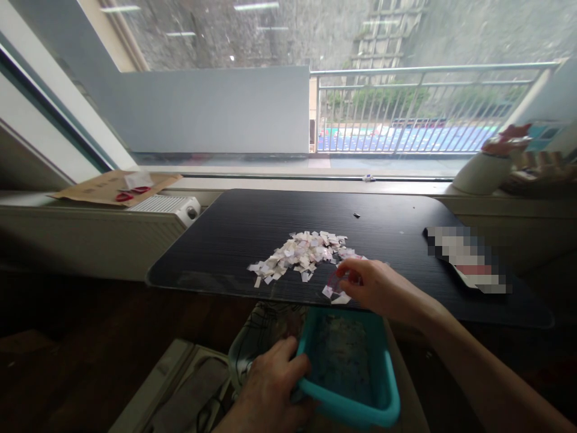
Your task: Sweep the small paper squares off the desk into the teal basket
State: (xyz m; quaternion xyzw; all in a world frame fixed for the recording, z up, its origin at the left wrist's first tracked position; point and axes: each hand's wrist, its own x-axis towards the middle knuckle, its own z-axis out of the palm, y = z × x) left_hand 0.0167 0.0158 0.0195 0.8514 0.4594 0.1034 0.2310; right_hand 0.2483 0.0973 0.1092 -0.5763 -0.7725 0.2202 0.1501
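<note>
A pile of small white and pinkish paper scraps (301, 255) lies on a black table (243, 231). My right hand (376, 288) rests at the table's near edge, fingers curled and pinched round a few scraps beside the pile. Below the edge, my left hand (270, 388) grips the left rim of a teal plastic basket (349, 376) that has scraps inside it.
A flat pixelated object (469, 258) lies on the table's right side. A white pot (482, 171) stands on the windowsill. Left of the table, a radiator (166, 207) carries cardboard (112, 186) with red scissors. Beyond the window is a balcony railing.
</note>
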